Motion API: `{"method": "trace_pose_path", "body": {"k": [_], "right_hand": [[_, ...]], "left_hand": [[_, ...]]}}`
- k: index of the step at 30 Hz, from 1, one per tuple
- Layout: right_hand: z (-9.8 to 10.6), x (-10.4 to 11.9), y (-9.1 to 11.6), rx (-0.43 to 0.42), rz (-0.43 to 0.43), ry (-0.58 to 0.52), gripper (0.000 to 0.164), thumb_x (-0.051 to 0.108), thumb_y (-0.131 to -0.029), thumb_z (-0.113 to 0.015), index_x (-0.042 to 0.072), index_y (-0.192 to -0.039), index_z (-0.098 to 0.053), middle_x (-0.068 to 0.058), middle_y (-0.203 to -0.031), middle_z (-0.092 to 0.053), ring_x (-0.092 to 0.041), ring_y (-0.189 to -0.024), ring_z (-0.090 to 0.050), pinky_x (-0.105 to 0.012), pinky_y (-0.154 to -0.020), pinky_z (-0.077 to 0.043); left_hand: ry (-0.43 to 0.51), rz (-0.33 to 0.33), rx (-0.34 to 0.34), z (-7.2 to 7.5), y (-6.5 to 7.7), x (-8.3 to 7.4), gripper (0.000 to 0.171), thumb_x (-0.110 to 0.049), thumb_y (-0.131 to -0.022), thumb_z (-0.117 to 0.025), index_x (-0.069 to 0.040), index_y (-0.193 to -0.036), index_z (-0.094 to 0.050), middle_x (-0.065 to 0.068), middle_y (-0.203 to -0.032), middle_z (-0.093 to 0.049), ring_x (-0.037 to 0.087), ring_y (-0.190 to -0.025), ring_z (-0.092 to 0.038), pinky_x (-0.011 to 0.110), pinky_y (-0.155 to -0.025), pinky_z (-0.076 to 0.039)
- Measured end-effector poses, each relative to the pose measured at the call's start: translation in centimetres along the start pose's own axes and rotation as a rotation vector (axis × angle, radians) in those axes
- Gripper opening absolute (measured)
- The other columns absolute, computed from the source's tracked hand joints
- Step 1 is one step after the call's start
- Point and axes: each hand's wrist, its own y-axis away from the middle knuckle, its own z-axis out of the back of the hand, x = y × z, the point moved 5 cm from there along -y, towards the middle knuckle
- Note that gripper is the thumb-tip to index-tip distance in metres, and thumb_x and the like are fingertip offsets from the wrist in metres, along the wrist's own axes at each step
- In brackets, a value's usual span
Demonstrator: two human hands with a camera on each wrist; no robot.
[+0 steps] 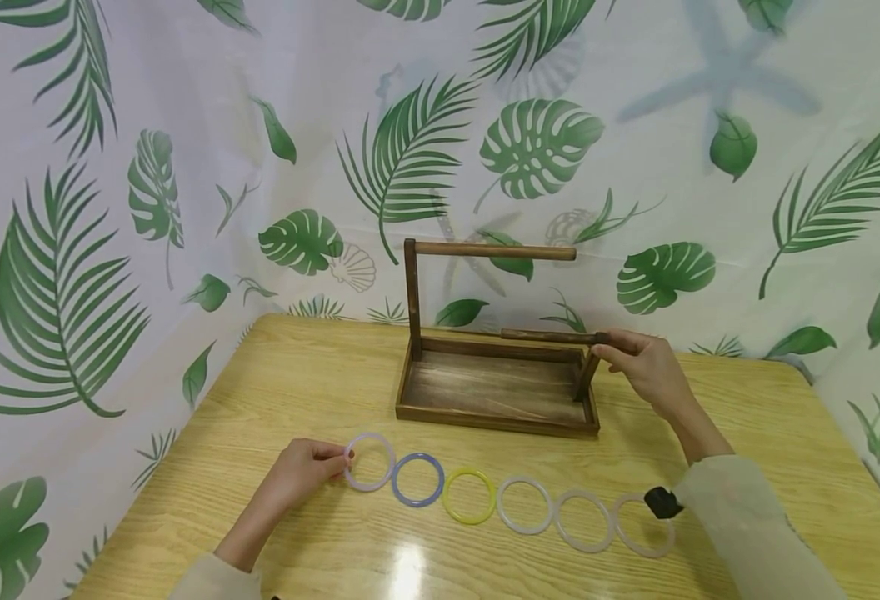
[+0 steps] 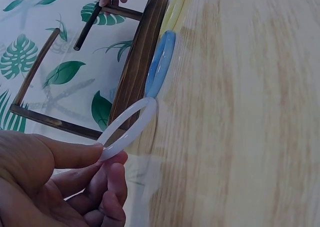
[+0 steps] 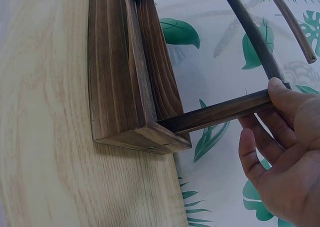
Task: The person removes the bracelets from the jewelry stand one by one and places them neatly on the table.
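Note:
My left hand pinches the rim of a pale lilac bangle between thumb and fingers, at the left end of a row of bangles. In the left wrist view this bangle is tilted up from the table. My right hand grips the top of the shorter post on a dark wooden display stand, where a horizontal bar joins it. Its thumb lies on that corner in the right wrist view. The stand's taller left post carries a longer bar. Neither bar holds a bangle.
Rightward from the held bangle lie a blue bangle, a yellow bangle and several pale ones, including a whitish bangle. The wooden table meets a leaf-print cloth behind. A black device sits at the right wrist.

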Motion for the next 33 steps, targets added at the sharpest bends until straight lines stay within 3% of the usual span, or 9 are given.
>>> {"method": "trace_pose_path", "body": {"k": [13,21,33], "right_hand": [[-0.03,0.02,0.02,0.005,0.003,-0.01,0.06,0.034,-0.105,-0.064,-0.008,-0.146,-0.053,-0.029,-0.143,-0.055,0.003,-0.085,-0.064,-0.019,-0.075,-0.054],[-0.06,-0.06,-0.04,0.001,0.001,-0.004,0.058,0.034,-0.105,-0.064,-0.006,-0.145,-0.055,-0.027,-0.142,-0.057,0.001,-0.085,-0.064,-0.019,-0.075,-0.054],[-0.09,0.22,0.1,-0.003,-0.002,0.008,0.058,0.035,-0.105,-0.064,-0.006,-0.145,-0.055,-0.027,-0.142,-0.058,0.001,-0.085,-0.064,-0.018,-0.076,-0.053]], "left_hand": [[-0.049,0.019,-0.011,-0.03,-0.24,0.37,0.018,-0.012,-0.095,-0.073,0.0,-0.105,-0.081,0.001,-0.084,-0.075,0.014,-0.075,-0.06,0.03,-0.065,-0.047],[-0.068,-0.018,-0.038,-0.07,-0.34,0.62,0.018,-0.01,-0.094,-0.074,0.002,-0.106,-0.08,0.006,-0.092,-0.077,0.015,-0.081,-0.068,0.036,-0.073,-0.057],[-0.071,-0.048,-0.053,-0.15,-0.37,0.73,0.02,-0.008,-0.093,-0.076,0.006,-0.107,-0.077,0.007,-0.088,-0.077,0.02,-0.08,-0.071,0.041,-0.075,-0.059]]}}
